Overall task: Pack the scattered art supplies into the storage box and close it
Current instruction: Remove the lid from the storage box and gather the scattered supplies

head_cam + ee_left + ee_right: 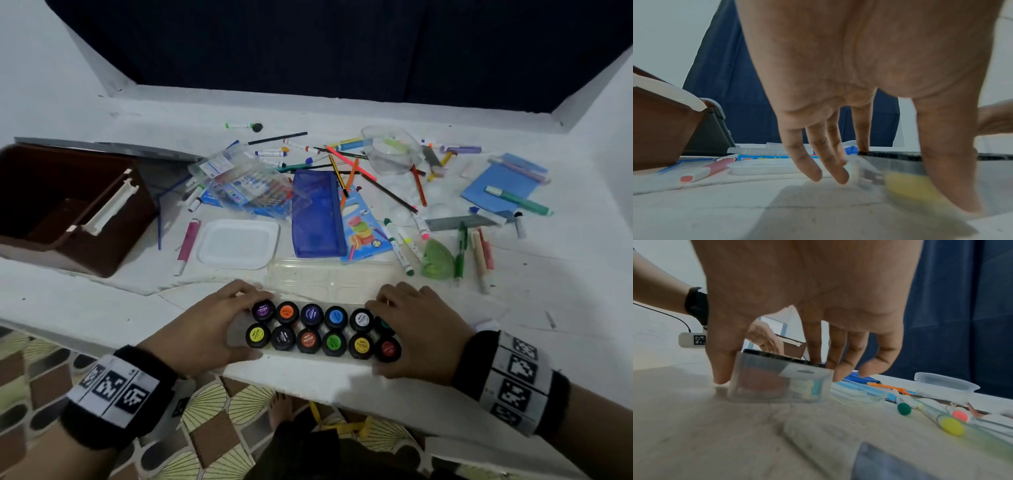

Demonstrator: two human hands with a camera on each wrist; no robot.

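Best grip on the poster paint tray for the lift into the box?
Take the poster paint tray by its two short ends, one hand on each, coming in from the sides. It is long and shallow with jars filling the top, so only the end walls offer purchase and keep it level.

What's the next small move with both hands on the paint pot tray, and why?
Probably fold the hinged clear lid over the clear plastic tray of twelve black-capped poster paint pots. The left hand and right hand grip the tray's ends, the lid lies open behind it, and the brown storage box stands open at left.
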